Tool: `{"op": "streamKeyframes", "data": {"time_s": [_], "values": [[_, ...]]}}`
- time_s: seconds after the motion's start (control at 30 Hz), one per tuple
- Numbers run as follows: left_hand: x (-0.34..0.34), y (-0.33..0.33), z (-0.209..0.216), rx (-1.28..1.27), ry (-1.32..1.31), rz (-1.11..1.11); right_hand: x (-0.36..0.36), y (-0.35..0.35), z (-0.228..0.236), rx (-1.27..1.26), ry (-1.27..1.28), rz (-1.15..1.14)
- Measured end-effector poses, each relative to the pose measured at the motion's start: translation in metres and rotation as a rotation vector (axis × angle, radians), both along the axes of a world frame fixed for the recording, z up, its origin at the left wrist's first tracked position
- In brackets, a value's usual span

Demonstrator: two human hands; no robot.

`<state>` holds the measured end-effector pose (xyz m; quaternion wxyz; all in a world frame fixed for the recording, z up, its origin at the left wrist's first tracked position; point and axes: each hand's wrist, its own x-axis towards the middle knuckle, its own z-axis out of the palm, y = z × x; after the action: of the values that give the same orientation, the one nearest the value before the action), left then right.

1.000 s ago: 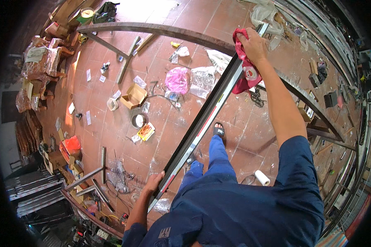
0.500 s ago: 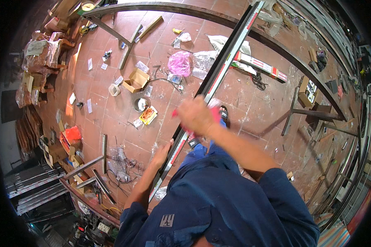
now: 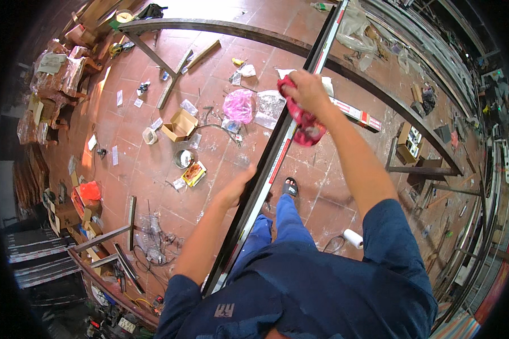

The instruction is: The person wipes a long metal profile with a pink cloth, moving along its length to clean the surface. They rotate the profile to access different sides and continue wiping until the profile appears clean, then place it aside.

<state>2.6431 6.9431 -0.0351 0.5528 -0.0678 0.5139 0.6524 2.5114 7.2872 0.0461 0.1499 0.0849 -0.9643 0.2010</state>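
A long black metal profile [image 3: 264, 158] with a silver, red-marked strip along it runs diagonally from beside my body to the far right of centre. My right hand [image 3: 310, 93] is closed on a crumpled red cloth [image 3: 306, 125], which lies over the profile's far half and hangs off its right side. My left hand [image 3: 236, 188] is at the profile's left edge, nearer to me. Its fingers are blurred and partly hidden, so their grip does not show. The profile crosses over a dark metal frame bar [image 3: 220, 25] at the far end.
Brown tiles carry an opened cardboard box [image 3: 180, 125], a pink plastic bag [image 3: 238, 106], a metal can [image 3: 183, 159] and a yellow packet [image 3: 194, 174]. A white roll [image 3: 353, 239] lies to my right. Another metal frame [image 3: 100, 239] stands at the near left. Long profiles line the right side.
My right hand has moved away from me along the profile with the red cloth. My left hand has shifted slightly forward and right. The view has shifted, and a white roll now shows.
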Motion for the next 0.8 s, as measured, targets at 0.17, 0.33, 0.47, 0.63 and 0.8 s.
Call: {"op": "streamKeyframes", "data": {"time_s": [0.17, 0.33, 0.47, 0.63, 0.8], "values": [[0.094, -0.153, 0.007, -0.109, -0.182, -0.228, -0.056, 0.056, -0.011, 0.07, -0.047, -0.02], [0.229, -0.274, 0.006, -0.349, -0.242, -0.031, -0.088, 0.069, -0.009, 0.067, -0.05, -0.029], [0.176, -0.185, 0.056, -0.453, -0.077, -0.103, -0.099, 0.081, -0.01, 0.178, -0.005, 0.006], [0.13, -0.096, 0.061, -0.402, -0.04, -0.001, -0.051, 0.004, -0.014, 0.093, 0.125, 0.255], [0.097, -0.042, 0.023, -0.348, -0.018, 0.043, 0.025, -0.072, -0.01, 0.159, 0.006, 0.275]]}}
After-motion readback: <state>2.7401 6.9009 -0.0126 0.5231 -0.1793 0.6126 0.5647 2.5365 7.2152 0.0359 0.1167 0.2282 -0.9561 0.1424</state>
